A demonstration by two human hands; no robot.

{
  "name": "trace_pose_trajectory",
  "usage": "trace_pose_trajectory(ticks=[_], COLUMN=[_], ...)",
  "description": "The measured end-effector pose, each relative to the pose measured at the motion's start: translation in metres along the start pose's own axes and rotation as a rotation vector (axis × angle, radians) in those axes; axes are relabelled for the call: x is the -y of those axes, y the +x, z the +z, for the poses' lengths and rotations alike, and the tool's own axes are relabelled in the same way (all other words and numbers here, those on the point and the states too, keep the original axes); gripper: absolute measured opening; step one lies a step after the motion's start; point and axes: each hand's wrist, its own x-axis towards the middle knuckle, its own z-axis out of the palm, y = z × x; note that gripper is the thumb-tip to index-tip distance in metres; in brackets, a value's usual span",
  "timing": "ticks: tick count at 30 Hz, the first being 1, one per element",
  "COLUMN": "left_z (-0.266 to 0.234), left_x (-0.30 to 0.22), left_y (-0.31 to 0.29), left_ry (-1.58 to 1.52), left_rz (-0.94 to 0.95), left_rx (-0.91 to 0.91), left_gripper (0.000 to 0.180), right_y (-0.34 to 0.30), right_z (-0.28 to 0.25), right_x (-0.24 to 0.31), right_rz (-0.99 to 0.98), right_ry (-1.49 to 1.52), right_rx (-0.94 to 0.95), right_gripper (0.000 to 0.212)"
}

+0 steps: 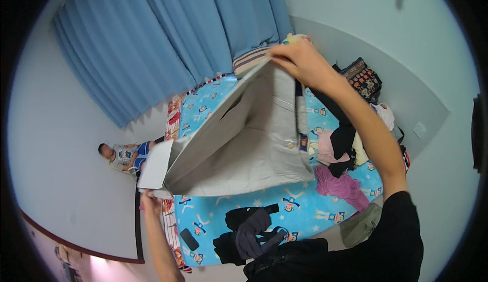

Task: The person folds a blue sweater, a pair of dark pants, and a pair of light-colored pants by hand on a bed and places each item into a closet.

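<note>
A pair of light grey trousers (239, 155) is stretched out in the air between my two hands, above the bed. A slit like a pocket, a small button and a dark label show on the cloth. My right hand (300, 61) is raised and pinches the upper corner, by the waistband side. Lower and to the left, my left hand (149, 196) is closed on the other end, beneath a pale, flat folded part. The palm side of my left hand is mostly hidden.
Under the trousers is a bed with a blue cartoon-print sheet (325, 216). Dark clothes (254, 231) and a phone (189, 239) lie at its near side; a magenta garment (340, 188) and a patterned bag (361, 78) are to the right. A person (127, 155) sits at the left.
</note>
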Motion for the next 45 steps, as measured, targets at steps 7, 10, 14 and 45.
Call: trace_pose_trajectory(ticks=[7, 10, 14, 45], left_z=[0.125, 0.192, 0.298, 0.311], left_x=[0.049, 0.019, -0.031, -0.331], left_y=[-0.079, -0.126, -0.275, -0.197], left_ry=[0.716, 0.908, 0.21, 1.77], left_rz=[-0.276, 0.072, 0.238, 1.3], left_rx=[0.13, 0.59, 0.99, 0.32], left_gripper=[0.059, 0.083, 0.088, 0.024], right_y=[0.125, 0.153, 0.159, 0.118], right_z=[-0.008, 0.004, 0.008, -0.07], right_x=[0.073, 0.106, 0.139, 0.098], right_rz=[-0.02, 0.057, 0.455, 0.398], right_ry=[-0.062, -0.014, 0.266, 0.397], right_rx=[0.101, 0.038, 0.052, -0.209], right_gripper=[0.025, 0.028, 0.034, 0.025])
